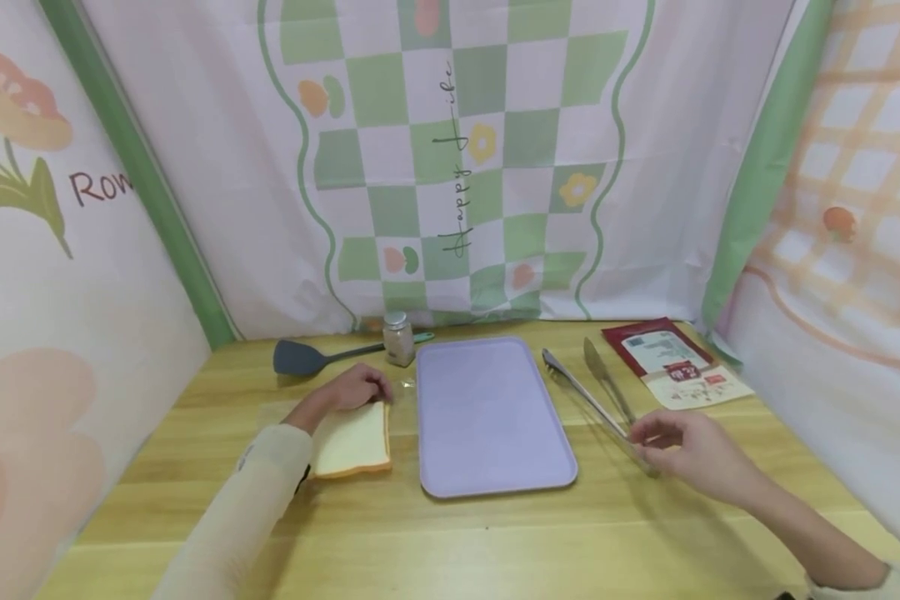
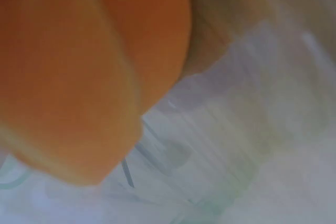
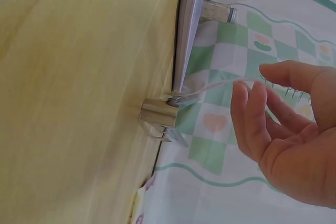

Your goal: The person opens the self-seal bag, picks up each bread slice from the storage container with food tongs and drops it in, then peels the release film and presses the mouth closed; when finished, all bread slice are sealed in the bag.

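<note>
My left hand (image 1: 354, 387) grips the far edge of a slice of bread (image 1: 354, 440), its fingers bent down at the crust. The left wrist view shows the orange crust (image 2: 68, 93) very close and blurred, with clear plastic beside it; that hand's fingers are out of sight there. On the right, metal tongs (image 1: 581, 396) lie spread at the tray's side. Thumb and fingertips of my right hand (image 1: 693, 454) pinch the tongs near their hinged end. In the right wrist view a thin pale strip runs from the hinge (image 3: 160, 113) to those fingertips.
A lilac tray (image 1: 491, 417) lies between the hands. Behind the bread are a dark spatula (image 1: 300, 358) and a small lidded jar (image 1: 398, 340). A red and white food packet (image 1: 675, 362) lies at the back right. Printed curtains (image 1: 450, 167) hang behind the table.
</note>
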`<state>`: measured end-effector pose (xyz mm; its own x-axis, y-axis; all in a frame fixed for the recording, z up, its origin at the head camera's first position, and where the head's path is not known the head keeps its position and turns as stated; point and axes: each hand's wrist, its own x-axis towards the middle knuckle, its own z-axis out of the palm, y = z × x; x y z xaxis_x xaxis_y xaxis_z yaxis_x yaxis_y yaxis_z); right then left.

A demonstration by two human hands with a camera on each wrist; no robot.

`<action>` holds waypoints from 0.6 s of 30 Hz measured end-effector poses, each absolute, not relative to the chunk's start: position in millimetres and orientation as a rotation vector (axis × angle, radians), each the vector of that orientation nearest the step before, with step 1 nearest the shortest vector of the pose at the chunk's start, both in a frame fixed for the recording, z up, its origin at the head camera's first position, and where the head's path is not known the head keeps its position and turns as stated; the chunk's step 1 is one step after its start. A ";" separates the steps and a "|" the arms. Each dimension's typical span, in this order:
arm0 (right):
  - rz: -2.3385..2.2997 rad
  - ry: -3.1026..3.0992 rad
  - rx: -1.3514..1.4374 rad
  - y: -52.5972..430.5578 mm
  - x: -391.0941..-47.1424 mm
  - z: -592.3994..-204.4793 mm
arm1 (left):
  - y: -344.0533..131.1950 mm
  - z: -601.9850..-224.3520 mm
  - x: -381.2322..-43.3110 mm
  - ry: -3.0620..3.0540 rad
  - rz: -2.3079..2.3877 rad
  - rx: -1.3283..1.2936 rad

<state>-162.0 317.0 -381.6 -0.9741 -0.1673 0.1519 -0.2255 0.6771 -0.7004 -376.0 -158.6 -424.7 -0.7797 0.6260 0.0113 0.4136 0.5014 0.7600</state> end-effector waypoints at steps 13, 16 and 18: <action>1.240 -2.746 0.384 311.0 -169.1 -381.1 | -157.7 -424.7 -374.0 2.490 1.136 0.854; 1.333 -2.716 0.399 311.6 -171.1 -382.0 | -157.2 -424.4 -373.1 2.492 1.132 0.846; 1.406 -2.680 0.410 311.6 -172.2 -382.9 | -156.9 -424.7 -373.0 2.499 1.121 0.850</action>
<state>-172.2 311.6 -382.9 -0.9602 -0.1949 0.2003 -0.2755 0.5409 -0.7947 -373.0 -156.9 -424.7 -0.7901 0.6129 -0.0081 0.4013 0.5273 0.7490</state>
